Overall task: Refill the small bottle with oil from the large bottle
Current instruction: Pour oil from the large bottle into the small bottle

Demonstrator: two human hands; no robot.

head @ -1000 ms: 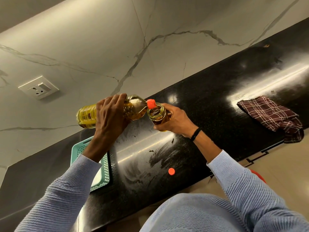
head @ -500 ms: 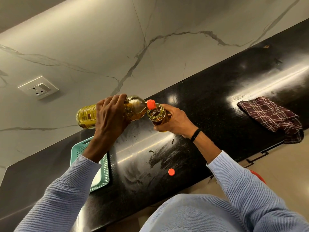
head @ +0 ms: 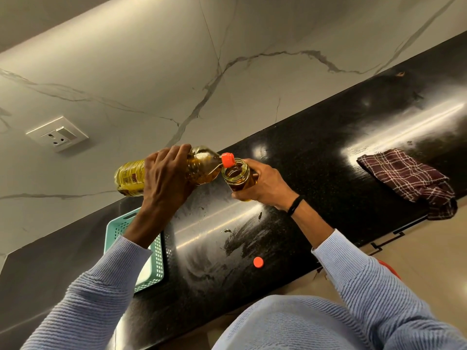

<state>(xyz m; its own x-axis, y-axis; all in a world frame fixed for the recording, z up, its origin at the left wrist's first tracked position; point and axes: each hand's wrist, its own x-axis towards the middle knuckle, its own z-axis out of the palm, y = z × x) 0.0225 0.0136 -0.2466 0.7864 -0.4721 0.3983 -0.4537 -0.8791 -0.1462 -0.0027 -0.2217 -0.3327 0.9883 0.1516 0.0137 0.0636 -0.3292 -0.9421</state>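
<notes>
The small bottle sits over the black counter, mouth open and amber oil inside. The right hand is wrapped round its lower half, so its base is hidden and I cannot tell whether it touches the counter. At its nine o'clock the large bottle lies tipped nearly flat, its orange spout at the small mouth; any stream is too fine to make out. The left hand grips the large bottle's middle, covering part of the label. A loose cap lies at six o'clock, a basket at eight, partly behind the left arm, and a checked cloth at three.
</notes>
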